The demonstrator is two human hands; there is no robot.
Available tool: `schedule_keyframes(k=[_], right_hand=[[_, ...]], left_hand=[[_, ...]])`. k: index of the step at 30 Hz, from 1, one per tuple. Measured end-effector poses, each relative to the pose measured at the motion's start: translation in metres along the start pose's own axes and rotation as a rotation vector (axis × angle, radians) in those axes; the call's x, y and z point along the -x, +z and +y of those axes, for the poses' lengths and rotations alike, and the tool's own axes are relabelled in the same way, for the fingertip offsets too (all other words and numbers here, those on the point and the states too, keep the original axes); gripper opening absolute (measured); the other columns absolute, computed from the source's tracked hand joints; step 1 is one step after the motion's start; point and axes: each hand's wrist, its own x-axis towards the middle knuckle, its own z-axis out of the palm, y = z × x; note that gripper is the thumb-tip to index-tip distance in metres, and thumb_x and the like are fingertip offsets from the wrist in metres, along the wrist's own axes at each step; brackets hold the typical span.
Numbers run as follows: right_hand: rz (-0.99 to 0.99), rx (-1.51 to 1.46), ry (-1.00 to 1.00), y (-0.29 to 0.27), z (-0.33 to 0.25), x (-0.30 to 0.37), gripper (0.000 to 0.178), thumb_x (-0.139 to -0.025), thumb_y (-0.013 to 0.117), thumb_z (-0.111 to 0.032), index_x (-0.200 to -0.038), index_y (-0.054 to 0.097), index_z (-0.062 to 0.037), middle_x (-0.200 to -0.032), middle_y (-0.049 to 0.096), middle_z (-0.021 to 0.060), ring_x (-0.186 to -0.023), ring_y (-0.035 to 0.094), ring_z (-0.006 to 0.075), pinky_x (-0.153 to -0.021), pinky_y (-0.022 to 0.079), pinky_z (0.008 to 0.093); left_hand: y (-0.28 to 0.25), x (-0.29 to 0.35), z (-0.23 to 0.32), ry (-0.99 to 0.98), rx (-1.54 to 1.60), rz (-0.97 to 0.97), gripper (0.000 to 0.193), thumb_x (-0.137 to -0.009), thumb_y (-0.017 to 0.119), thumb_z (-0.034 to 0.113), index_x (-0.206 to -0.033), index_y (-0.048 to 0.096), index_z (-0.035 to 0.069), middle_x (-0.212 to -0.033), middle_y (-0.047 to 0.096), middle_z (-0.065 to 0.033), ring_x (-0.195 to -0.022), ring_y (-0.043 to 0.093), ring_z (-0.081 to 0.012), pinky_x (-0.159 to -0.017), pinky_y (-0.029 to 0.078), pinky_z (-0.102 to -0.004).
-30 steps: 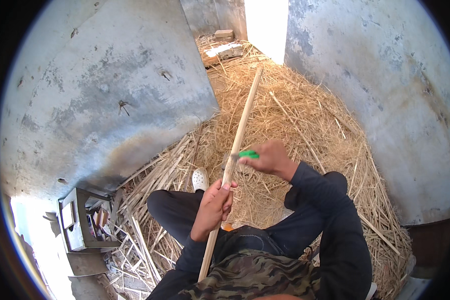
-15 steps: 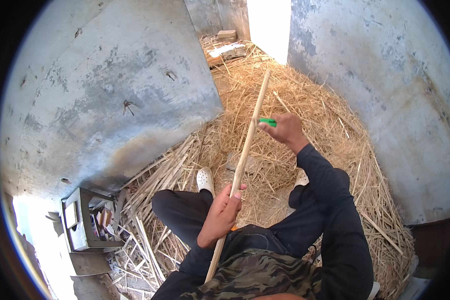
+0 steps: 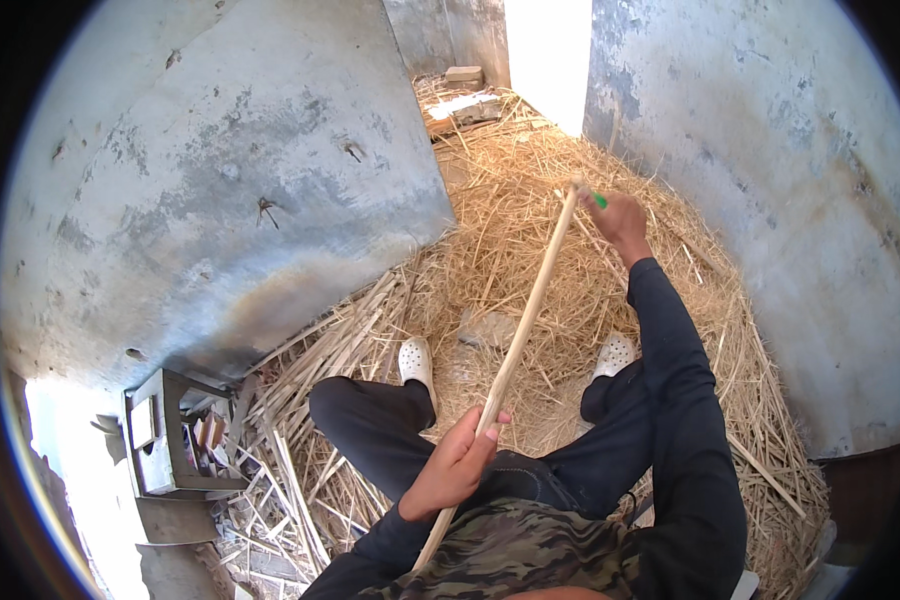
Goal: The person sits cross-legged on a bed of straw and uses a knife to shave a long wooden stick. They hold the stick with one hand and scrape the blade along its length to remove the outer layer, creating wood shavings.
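A long pale wooden stick (image 3: 530,316) slants from my lap up and away to the right. Its lower part is gripped by my left hand (image 3: 457,464), fingers wrapped round it above my thigh. At the far end of the stick, my right hand (image 3: 622,221) is closed on a small tool with a green handle (image 3: 600,200). The tool's working end lies against or very near the stick's tip and is too blurred to make out, so I cannot tell its kind.
Straw-like shavings (image 3: 500,240) cover the floor, with split strips (image 3: 360,318) piled to the left. Weathered panels rise at left (image 3: 220,180) and right (image 3: 750,220). A small wooden box frame (image 3: 170,440) holding odds and ends stands lower left. Bricks (image 3: 464,76) lie at the back.
My right hand has slid the green-handled tool outward along the stick to its far end. The stick's far end has tipped to the right and lower, and my left hand has shifted slightly right.
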Motion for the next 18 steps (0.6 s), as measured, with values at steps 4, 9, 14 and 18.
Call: schedule_keyframes(k=[4, 9, 14, 18], right_hand=[[0.000, -0.018, 0.335, -0.017, 0.087, -0.025, 0.092, -0.089, 0.026, -0.077, -0.068, 0.065, 0.0034, -0.068, 0.064, 0.0205, -0.064, 0.062, 0.0336, -0.062, 0.046, 0.0463], [-0.283, -0.177, 0.127, -0.025, 0.025, -0.011, 0.077, -0.089, 0.035, -0.074, -0.056, 0.053, -0.0069, -0.051, 0.044, 0.0012, -0.045, 0.037, 0.0156, -0.049, 0.033, 0.0361], [-0.445, -0.126, -0.301, -0.028, -0.066, 0.055, 0.075, -0.087, 0.038, -0.076, -0.063, 0.063, -0.0097, -0.049, 0.042, -0.0018, -0.043, 0.041, 0.0131, -0.043, 0.034, 0.0315], [-0.394, -0.183, -0.580, -0.042, -0.100, 0.100, 0.069, -0.081, 0.051, -0.074, -0.060, 0.063, -0.0096, -0.048, 0.050, 0.0067, -0.044, 0.053, 0.0232, -0.044, 0.040, 0.0384]], left_hand=[[0.018, 0.041, 0.003, -0.033, -0.016, -0.159, 0.029, -0.103, 0.044, 0.026, -0.123, 0.049, 0.005, -0.065, 0.034, 0.0084, -0.053, 0.030, -0.0019, -0.047, 0.023, -0.0203], [-0.037, -0.040, -0.022, -0.037, 0.025, 0.209, 0.035, -0.103, 0.042, 0.024, -0.130, 0.049, 0.004, -0.063, 0.047, 0.0042, -0.044, 0.036, -0.0024, -0.040, 0.028, -0.0175], [-0.049, -0.097, -0.015, 0.049, 0.159, 0.235, 0.039, -0.102, 0.043, 0.024, -0.133, 0.048, 0.001, -0.067, 0.051, 0.0013, -0.043, 0.036, -0.0030, -0.040, 0.029, -0.0172], [-0.033, -0.098, 0.005, 0.063, 0.119, 0.194, 0.041, -0.101, 0.047, 0.026, -0.134, 0.047, 0.002, -0.067, 0.047, 0.0032, -0.045, 0.036, -0.0023, -0.042, 0.029, -0.0161]])
